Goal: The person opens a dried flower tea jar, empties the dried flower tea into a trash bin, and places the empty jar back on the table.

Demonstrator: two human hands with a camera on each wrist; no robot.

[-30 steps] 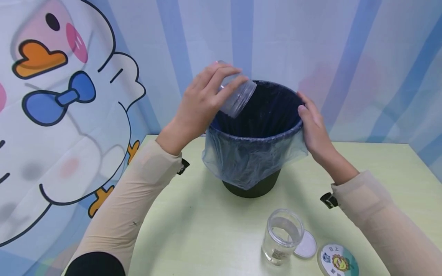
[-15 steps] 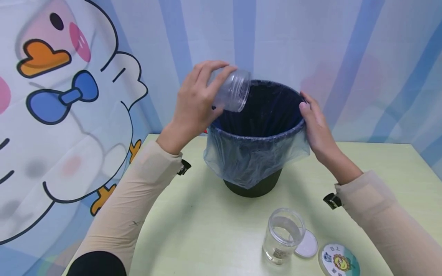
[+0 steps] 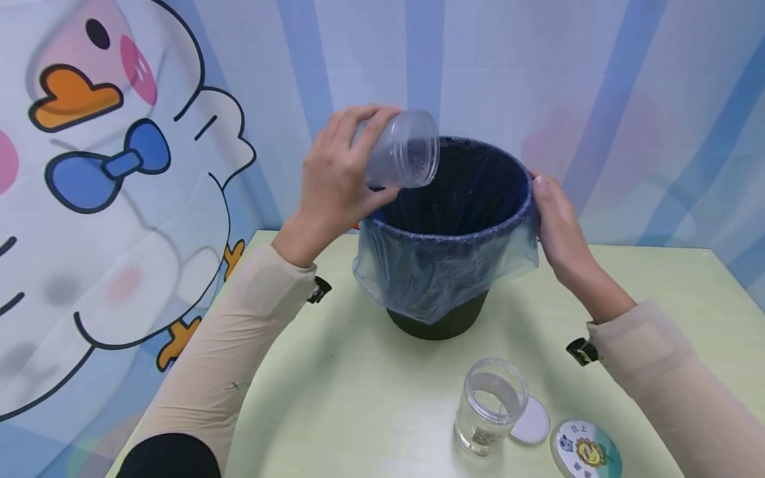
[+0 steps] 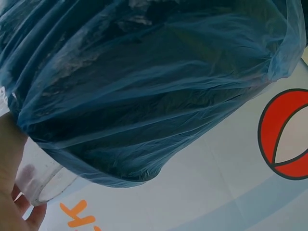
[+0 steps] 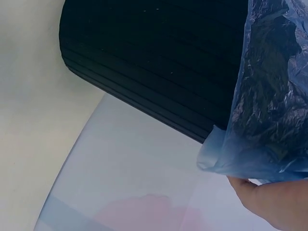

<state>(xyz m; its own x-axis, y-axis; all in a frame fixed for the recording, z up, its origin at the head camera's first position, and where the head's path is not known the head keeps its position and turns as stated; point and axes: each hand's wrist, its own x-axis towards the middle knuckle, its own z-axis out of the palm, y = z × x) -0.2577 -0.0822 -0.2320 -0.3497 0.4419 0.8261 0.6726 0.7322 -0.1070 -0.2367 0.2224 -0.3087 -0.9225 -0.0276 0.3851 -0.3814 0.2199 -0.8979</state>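
Note:
My left hand [image 3: 340, 169] grips a clear plastic jar [image 3: 403, 151] above the left rim of a dark trash bin [image 3: 439, 323]. The jar lies nearly sideways, its uncapped mouth toward the bin's opening; no contents show inside it. In the left wrist view, fingers hold the jar [image 4: 41, 180] partly behind the bag. A translucent blue bag [image 3: 442, 272] lines the bin and hangs over its rim. My right hand [image 3: 560, 229] rests against the bin's right side, thumb extended at the rim, other fingers mostly hidden. In the right wrist view it touches the bag's edge.
A second clear jar [image 3: 489, 411], uncapped, stands on the pale green table [image 3: 335, 405] in front of the bin. Beside it lie a white disc [image 3: 530, 421] and a round printed lid [image 3: 587, 451]. A cartoon-printed cloth [image 3: 484, 66] hangs behind.
The jar in my left hand has turned from mouth-down toward horizontal, its mouth rising slightly. My right hand has shifted slightly right, its thumb further out on the rim. The table items stay put.

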